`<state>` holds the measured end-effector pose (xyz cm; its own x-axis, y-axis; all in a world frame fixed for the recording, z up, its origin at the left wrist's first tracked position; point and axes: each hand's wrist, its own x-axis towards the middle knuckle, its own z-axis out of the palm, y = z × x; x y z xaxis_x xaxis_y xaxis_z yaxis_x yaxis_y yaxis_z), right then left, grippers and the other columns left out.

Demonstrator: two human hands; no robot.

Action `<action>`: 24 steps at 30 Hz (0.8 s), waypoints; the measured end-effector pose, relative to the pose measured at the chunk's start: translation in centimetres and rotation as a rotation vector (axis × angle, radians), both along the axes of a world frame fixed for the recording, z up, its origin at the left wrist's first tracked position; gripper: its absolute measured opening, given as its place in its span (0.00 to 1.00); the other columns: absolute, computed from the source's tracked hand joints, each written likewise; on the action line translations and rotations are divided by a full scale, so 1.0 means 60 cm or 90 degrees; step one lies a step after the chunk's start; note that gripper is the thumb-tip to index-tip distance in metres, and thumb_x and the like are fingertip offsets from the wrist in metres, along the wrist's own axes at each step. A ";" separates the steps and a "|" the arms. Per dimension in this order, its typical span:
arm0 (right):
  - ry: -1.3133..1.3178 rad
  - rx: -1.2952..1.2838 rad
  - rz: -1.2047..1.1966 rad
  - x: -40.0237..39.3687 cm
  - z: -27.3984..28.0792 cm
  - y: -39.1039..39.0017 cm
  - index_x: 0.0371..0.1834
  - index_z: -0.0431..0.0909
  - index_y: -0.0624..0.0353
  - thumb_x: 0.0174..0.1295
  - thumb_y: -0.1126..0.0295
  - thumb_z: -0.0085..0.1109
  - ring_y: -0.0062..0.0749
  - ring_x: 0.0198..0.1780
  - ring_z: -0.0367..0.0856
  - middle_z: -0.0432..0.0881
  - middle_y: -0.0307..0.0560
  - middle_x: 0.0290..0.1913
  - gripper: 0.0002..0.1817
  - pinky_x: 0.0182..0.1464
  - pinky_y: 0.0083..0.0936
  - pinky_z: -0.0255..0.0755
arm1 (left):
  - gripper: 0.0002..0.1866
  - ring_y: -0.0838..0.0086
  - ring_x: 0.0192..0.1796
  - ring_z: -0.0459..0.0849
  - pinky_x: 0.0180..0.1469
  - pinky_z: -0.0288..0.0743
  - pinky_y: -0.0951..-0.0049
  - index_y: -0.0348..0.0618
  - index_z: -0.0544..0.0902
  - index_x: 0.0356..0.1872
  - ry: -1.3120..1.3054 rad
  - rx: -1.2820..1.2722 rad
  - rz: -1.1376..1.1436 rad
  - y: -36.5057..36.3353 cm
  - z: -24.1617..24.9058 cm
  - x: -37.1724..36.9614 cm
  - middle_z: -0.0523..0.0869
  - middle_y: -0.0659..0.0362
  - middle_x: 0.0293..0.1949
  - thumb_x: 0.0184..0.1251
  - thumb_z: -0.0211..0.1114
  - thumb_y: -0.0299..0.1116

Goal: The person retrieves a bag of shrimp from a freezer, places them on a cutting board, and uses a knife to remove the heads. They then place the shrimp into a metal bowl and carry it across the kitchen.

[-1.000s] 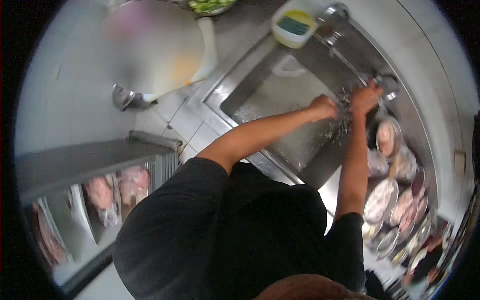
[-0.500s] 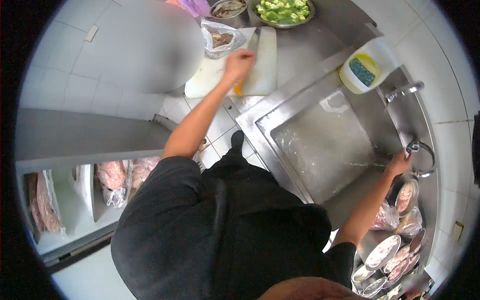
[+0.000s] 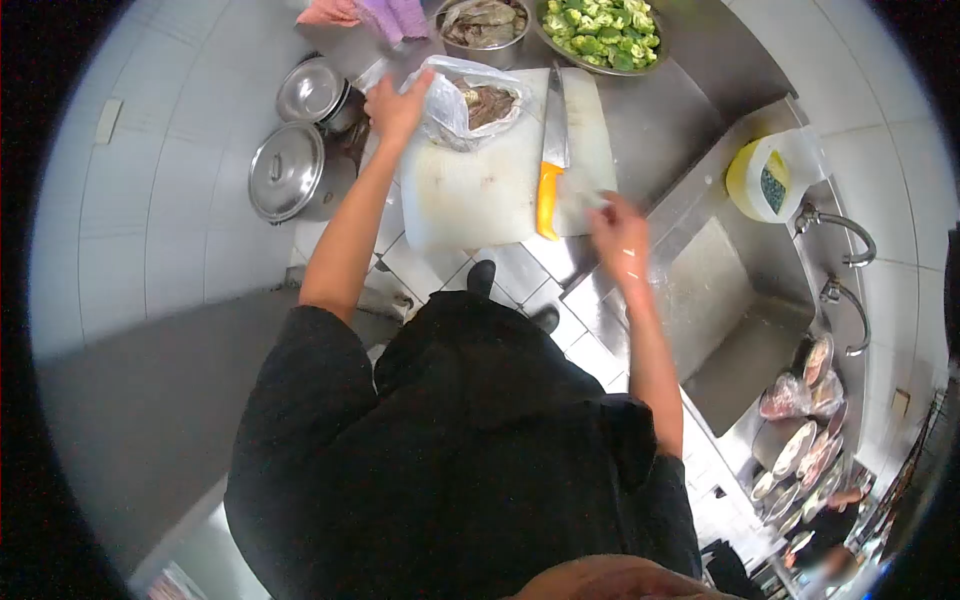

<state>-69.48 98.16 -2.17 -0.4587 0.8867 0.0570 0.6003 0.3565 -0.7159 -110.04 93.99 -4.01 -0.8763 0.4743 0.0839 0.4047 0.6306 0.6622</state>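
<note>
My left hand (image 3: 397,108) is at the left edge of a clear plastic bag (image 3: 452,110), fingers apart, thumb close to the bag's side. Brown food (image 3: 488,106) shows inside the open bag, which lies on the upper left of a white cutting board (image 3: 470,200). A knife (image 3: 550,150) with a yellow handle rests on the board, blade pointing away from me. Beside the board's right edge is my right hand (image 3: 620,235), blurred, with wet spots on its back; its fingers are smeared by motion.
Lidded steel pots (image 3: 287,172) stand left of the board. Behind it are a bowl of brown food (image 3: 484,26) and a bowl of green vegetables (image 3: 600,32). At right are the sink (image 3: 700,300), taps (image 3: 850,240) and a sponge container (image 3: 765,178). Another person (image 3: 830,530) is at lower right.
My right hand has left the tap and moved to the board's right side. My left hand has moved from above the knife to the bag's left. The view has shifted; water no longer runs.
</note>
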 end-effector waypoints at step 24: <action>0.182 -0.580 -0.174 -0.014 0.029 -0.046 0.69 0.67 0.61 0.71 0.65 0.54 0.23 0.20 0.73 0.74 0.40 0.23 0.25 0.19 0.22 0.69 | 0.16 0.71 0.36 0.83 0.40 0.75 0.69 0.39 0.85 0.43 -0.178 -0.127 -0.333 0.152 -0.029 -0.012 0.87 0.59 0.34 0.59 0.71 0.39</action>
